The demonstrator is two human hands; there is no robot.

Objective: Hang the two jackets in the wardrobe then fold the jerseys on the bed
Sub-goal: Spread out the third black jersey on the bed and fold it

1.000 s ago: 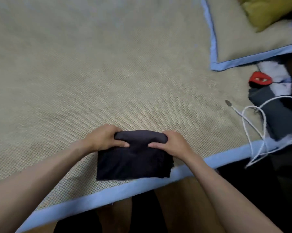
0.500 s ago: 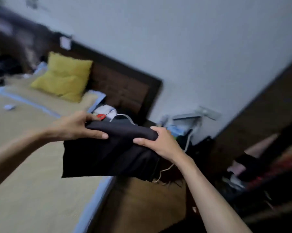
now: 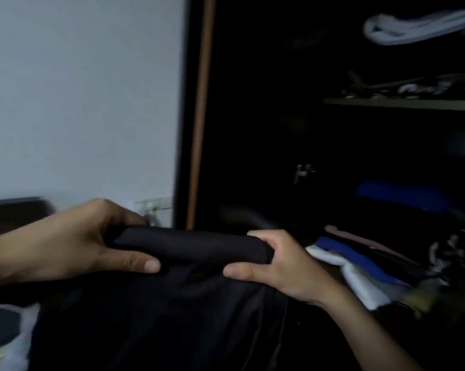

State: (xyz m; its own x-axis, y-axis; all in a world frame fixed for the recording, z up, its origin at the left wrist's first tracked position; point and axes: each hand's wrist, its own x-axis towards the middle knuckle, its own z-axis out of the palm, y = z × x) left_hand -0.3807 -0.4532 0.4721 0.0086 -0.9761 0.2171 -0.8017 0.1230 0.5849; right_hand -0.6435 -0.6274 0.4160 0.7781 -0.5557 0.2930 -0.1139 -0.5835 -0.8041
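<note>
Wardrobe (image 3: pixel 333 156) stands open and dark on the right, with folded clothes (image 3: pixel 359 266) piled on a low shelf. Folded black jersey (image 3: pixel 188 247) is held in the air in front of it, lower part hanging down. Left hand (image 3: pixel 73 245) grips its left end, thumb on the near side, fingers curled over the top. Right hand (image 3: pixel 285 266) grips the right end the same way.
</note>
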